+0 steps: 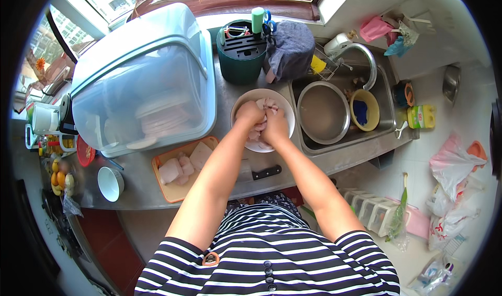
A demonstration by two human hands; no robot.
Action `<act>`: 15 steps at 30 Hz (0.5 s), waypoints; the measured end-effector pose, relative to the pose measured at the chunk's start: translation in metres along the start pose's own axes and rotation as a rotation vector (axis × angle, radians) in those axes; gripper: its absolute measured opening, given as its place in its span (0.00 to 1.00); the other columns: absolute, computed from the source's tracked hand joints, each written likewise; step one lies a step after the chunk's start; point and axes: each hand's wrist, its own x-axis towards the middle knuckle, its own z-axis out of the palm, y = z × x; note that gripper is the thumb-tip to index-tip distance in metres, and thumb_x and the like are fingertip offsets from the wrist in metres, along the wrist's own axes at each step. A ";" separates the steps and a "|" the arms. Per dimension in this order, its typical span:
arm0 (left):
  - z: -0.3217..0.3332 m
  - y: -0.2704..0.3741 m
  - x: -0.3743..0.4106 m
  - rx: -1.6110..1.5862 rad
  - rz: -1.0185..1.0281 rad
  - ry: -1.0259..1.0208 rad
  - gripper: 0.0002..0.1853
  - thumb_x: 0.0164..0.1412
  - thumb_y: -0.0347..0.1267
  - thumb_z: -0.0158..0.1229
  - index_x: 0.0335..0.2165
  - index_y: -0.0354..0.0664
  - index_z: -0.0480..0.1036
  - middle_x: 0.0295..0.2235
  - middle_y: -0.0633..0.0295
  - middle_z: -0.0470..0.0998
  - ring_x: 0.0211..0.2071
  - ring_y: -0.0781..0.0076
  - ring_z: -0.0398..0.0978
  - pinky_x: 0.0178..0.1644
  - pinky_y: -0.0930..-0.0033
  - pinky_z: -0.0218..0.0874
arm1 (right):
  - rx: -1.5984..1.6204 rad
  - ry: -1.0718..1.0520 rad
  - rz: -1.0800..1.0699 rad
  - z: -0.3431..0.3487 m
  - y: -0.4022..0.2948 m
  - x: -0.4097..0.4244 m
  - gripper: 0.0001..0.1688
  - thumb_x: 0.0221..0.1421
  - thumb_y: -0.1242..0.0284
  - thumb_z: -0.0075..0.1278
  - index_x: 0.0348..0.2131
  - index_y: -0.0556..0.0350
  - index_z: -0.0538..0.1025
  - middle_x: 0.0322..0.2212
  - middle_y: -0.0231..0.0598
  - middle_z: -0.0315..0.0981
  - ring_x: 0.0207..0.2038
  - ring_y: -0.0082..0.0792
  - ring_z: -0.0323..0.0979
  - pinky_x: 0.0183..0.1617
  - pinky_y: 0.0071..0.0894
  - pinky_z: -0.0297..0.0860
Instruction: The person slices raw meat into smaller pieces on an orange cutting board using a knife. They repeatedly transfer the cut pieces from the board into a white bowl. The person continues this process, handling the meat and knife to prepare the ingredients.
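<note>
Both my hands are down inside a white bowl (289, 117) on the steel counter. My left hand (251, 113) is at the bowl's left side with curled fingers, pressed against pieces of pale raw meat (259, 129). My right hand (275, 125) grips the same meat from the right, its fingertips buried among the pieces. More raw meat pieces (171, 171) lie on an orange-rimmed cutting board (166, 196) to the left of my forearms. A kitchen knife with a black handle (267, 172) lies on the counter between my forearms, its blade partly hidden by my left arm.
Right of the bowl, the sink (313, 148) holds a metal basin (323, 113) of cloudy water and a yellow bowl (370, 125). A lidded dish box (145, 95) stands at left, a green knife block (240, 60) behind. A light-blue bowl (111, 183) sits near the counter's front edge.
</note>
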 end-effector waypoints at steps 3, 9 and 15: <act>-0.010 -0.001 -0.009 -0.067 0.130 0.137 0.26 0.56 0.43 0.64 0.45 0.32 0.79 0.41 0.38 0.83 0.44 0.41 0.82 0.49 0.50 0.71 | 0.192 -0.051 0.009 -0.016 0.011 0.014 0.28 0.48 0.71 0.65 0.50 0.52 0.78 0.48 0.59 0.76 0.45 0.62 0.78 0.50 0.51 0.74; -0.047 -0.007 -0.082 -0.391 0.295 0.352 0.17 0.59 0.39 0.64 0.35 0.32 0.75 0.29 0.48 0.77 0.31 0.49 0.76 0.38 0.53 0.67 | 0.370 0.091 -0.080 -0.034 0.029 0.019 0.20 0.50 0.72 0.63 0.44 0.57 0.80 0.40 0.55 0.82 0.45 0.58 0.79 0.48 0.45 0.74; -0.033 -0.066 -0.144 -0.822 0.114 0.259 0.17 0.68 0.41 0.63 0.38 0.36 0.77 0.29 0.68 0.75 0.31 0.81 0.68 0.35 0.72 0.61 | 0.305 0.002 -0.097 -0.078 0.015 0.005 0.24 0.51 0.71 0.61 0.49 0.52 0.81 0.53 0.49 0.76 0.54 0.56 0.74 0.59 0.48 0.72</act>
